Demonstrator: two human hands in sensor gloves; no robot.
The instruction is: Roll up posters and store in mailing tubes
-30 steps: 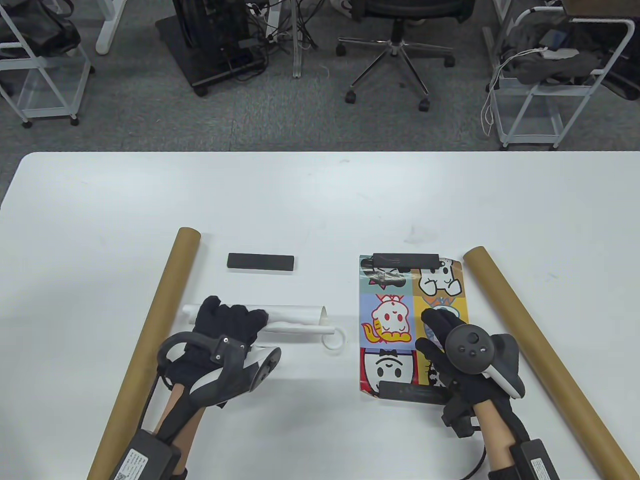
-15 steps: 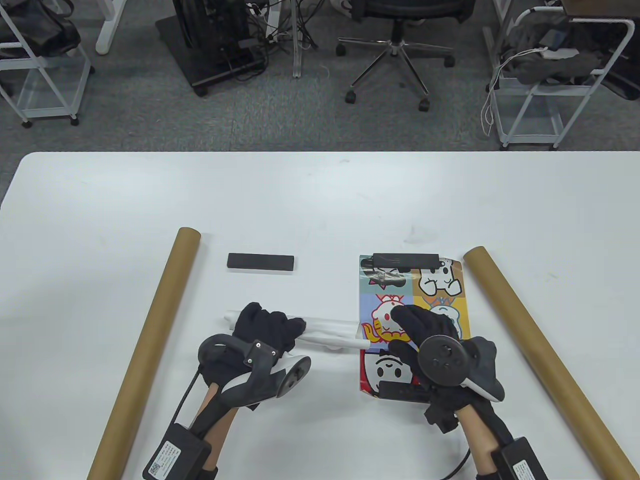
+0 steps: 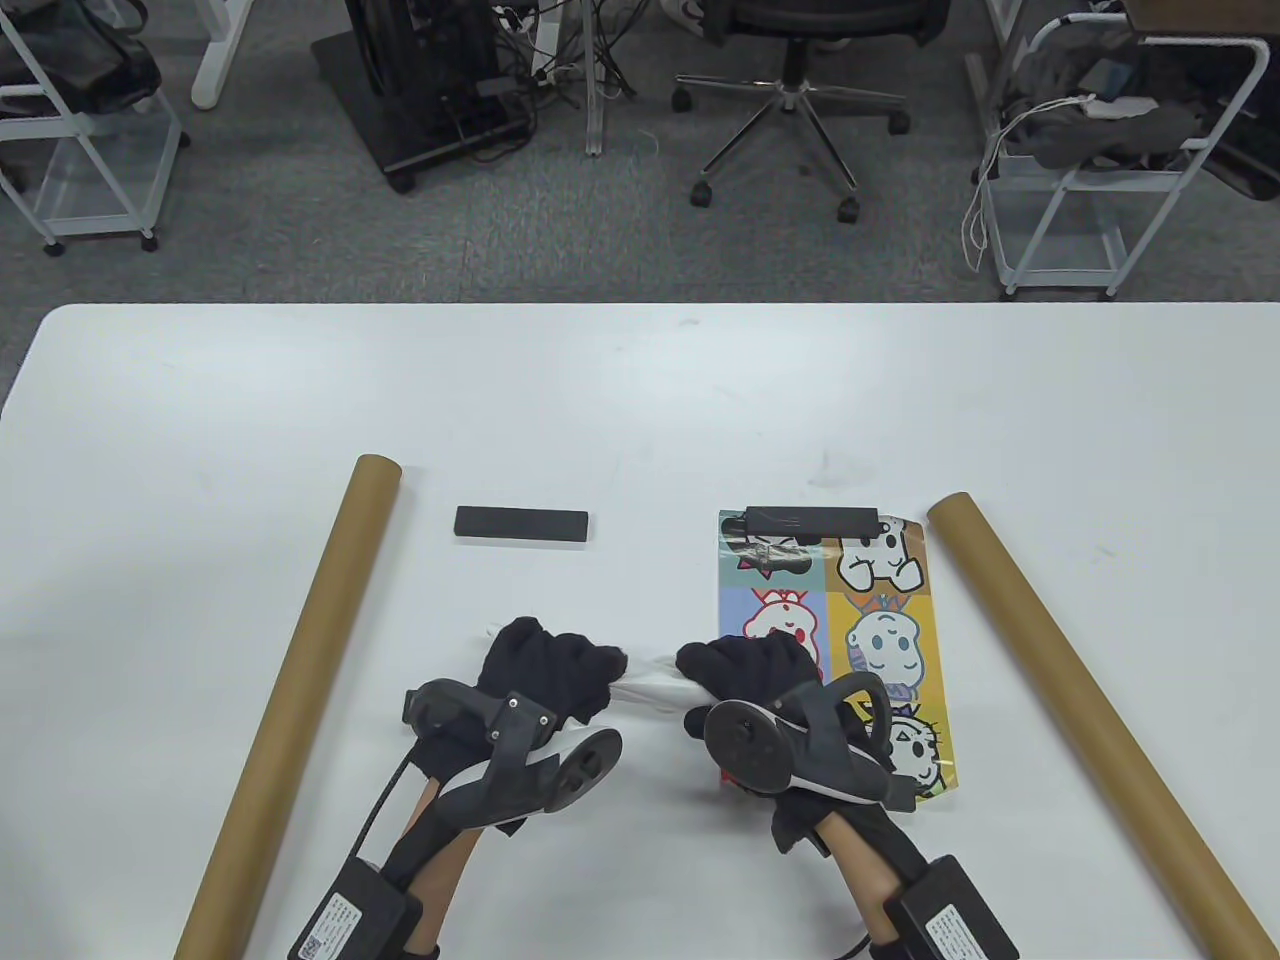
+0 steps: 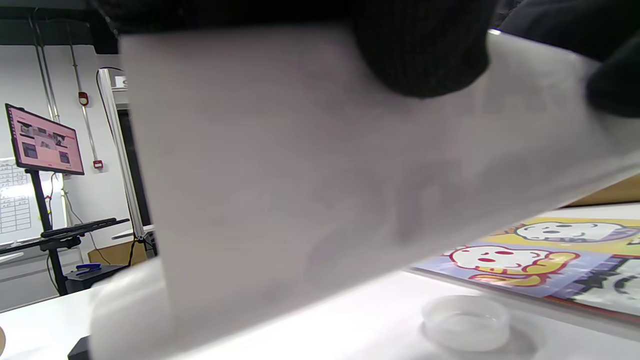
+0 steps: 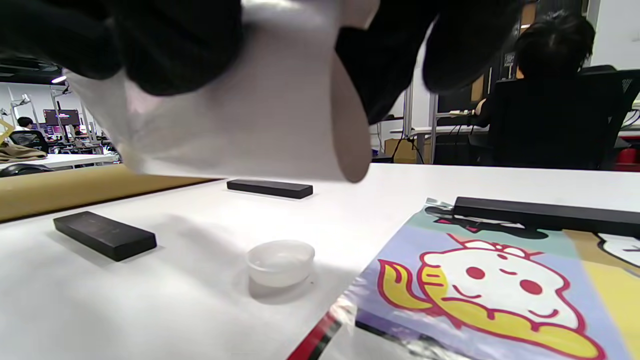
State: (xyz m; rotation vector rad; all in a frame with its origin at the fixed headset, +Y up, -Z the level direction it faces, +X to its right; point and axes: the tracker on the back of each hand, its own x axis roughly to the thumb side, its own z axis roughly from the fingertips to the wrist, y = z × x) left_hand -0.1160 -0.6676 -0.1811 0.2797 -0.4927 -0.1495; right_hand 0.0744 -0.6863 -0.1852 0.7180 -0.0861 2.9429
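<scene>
A rolled white poster [image 3: 650, 690] is held off the table between both hands. My left hand [image 3: 550, 665] grips its left part, fingers [image 4: 425, 55] curled over the paper [image 4: 320, 165]. My right hand [image 3: 745, 665] grips the right end, whose open mouth [image 5: 350, 125] shows in the right wrist view. A colourful cartoon poster [image 3: 880, 630] lies flat to the right, a black weight bar [image 3: 812, 520] on its far edge. Two brown mailing tubes lie on the table, one on the left [image 3: 300, 690] and one on the right [image 3: 1080, 720]. A white tube cap [image 5: 280, 262] sits under the roll.
A second black bar [image 3: 521, 522] lies loose beyond my left hand. A third bar [image 5: 105, 235] shows only in the right wrist view, left of the cap. An office chair [image 3: 790, 100] and carts stand on the floor past the table's far edge [image 3: 640, 305].
My left hand carried the roll to the right and closer to me. My right hand left the flat poster, moved left and took hold of the roll's right end.
</scene>
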